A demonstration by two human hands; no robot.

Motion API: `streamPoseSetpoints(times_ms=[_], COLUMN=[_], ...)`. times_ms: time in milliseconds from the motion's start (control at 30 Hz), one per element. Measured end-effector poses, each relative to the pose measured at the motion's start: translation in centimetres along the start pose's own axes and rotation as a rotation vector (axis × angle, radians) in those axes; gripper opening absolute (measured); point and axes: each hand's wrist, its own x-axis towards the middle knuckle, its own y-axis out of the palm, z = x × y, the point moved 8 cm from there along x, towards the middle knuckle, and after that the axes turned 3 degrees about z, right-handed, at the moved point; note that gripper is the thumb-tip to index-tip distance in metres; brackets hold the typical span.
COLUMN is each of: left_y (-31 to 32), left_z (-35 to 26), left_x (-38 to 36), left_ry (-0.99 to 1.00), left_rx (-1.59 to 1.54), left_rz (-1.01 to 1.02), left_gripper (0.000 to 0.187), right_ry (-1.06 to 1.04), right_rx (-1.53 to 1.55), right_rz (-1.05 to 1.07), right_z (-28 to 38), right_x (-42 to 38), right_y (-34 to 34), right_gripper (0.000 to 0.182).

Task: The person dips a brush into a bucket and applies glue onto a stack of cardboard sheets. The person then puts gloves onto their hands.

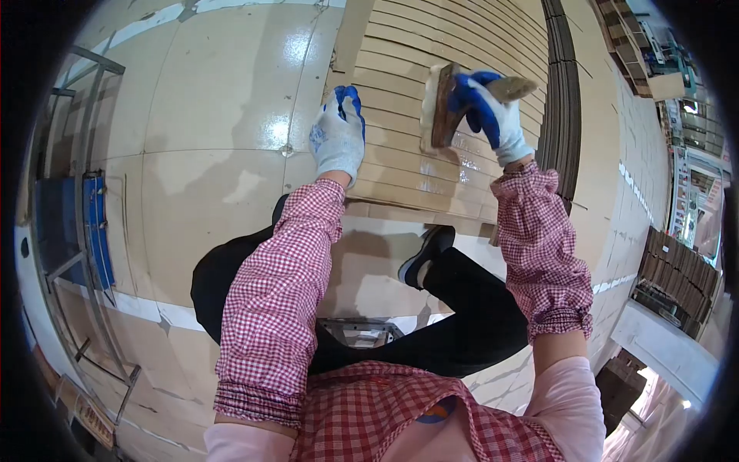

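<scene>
Glossy floor [215,115], left hand [339,135] at cardboard edge [362,154], right hand [485,108] gripping brush [439,108]

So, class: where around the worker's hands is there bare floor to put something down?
Bare floor lies beyond the left hand, up to the blue rack. It is crowded under the right hand with its brush: fanned cardboard sheets.

A blue metal cart [73,231] stands on the floor's [215,100] left edge; stacked cardboard [681,281] sits by my far right.
</scene>
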Motion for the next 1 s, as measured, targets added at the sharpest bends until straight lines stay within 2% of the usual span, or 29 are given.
streamPoseSetpoints(times_ms=[133,233,267,333,367,467,500,567,667,767,800,900,1000], left_y=[0.3,0.4,0.4,0.5,0.4,0.2,0.1,0.1,0.4,0.2,0.2,0.8,0.4], left_z=[0.1,0.3,0.3,0.3,0.2,0.5,0.4,0.2,0.4,0.1,0.1,0.9,0.7], left_x=[0.1,0.1,0.3,0.2,0.3,0.0,0.0,0.5,0.5,0.7,0.7,0.2,1.2], left_ry=[-0.006,-0.041,-0.053,-0.057,-0.057,-0.066,-0.066,-0.068,-0.039,-0.043,-0.044,-0.023,-0.005], left_rx=[-0.029,-0.015,-0.005,-0.002,-0.001,0.013,0.015,0.006,-0.050,-0.016,0.009,0.005,-0.032], left_rz=[0.006,0.025,0.030,0.038,0.045,0.053,0.052,0.046,0.015,0.005,0.003,0.005,-0.032], left_gripper=[0.041,0.041,0.041,0.041,0.040,0.040,0.039,0.039,0.039,0.039,0.040,0.039,0.039], right_ry=[0.157,0.386,0.384,0.095,0.092,-0.099,-0.095,0.090,0.128,0.351,0.353,0.012,0.049], right_rx=[-0.023,0.030,0.031,0.065,0.069,0.026,0.027,0.054,0.037,-0.029,-0.024,-0.160,-0.007], right_rz=[0.158,0.228,0.230,0.021,0.023,-0.039,-0.034,-0.041,0.008,0.139,0.141,0.017,0.107], right_z=[-1.7,-1.5,-0.9,1.7,1.3,1.0,0.2,-3.1,-2.3,-1.9,-2.4,-2.2,-2.5], right_x=[-5.0,-8.0,-7.2,-4.1,-2.8,0.1,-0.9,-4.8,-10.3,-11.5,-11.7,-12.4,-14.3], right_y=[1.4,2.3,2.2,0.3,0.5,1.1,1.4,1.7,3.0,3.6,3.9,4.9,5.4], right_gripper=[0.022,0.025,0.025,0.025,0.025,0.025,0.025,0.025,0.026,0.024,0.024,0.015,0.015])
